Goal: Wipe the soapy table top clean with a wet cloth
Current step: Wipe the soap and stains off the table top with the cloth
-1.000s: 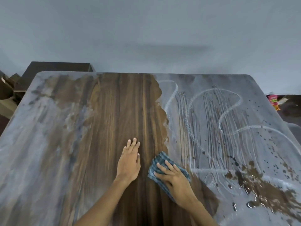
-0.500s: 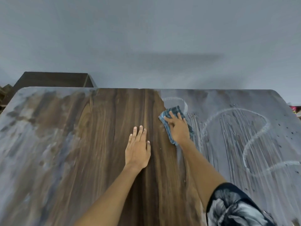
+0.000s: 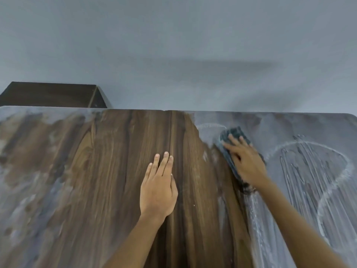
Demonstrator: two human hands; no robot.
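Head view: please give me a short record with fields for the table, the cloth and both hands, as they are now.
table top: wood grain bare in the middle, soapy film on left and right parts
cloth: dark blue, on the soapy right part near the far edge
right hand: fingers straight, presses on the cloth
left hand: flat on the bare wood, holds nothing

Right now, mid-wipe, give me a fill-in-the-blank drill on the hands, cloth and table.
1. The right hand presses the ____ onto the table.
2. The left hand lies ____ on the bare wood, holding nothing.
3. White soap covers the table to the ____ of the cloth.
4. The middle strip under the left hand is already wiped ____.

Missing words: cloth; flat; right; clean
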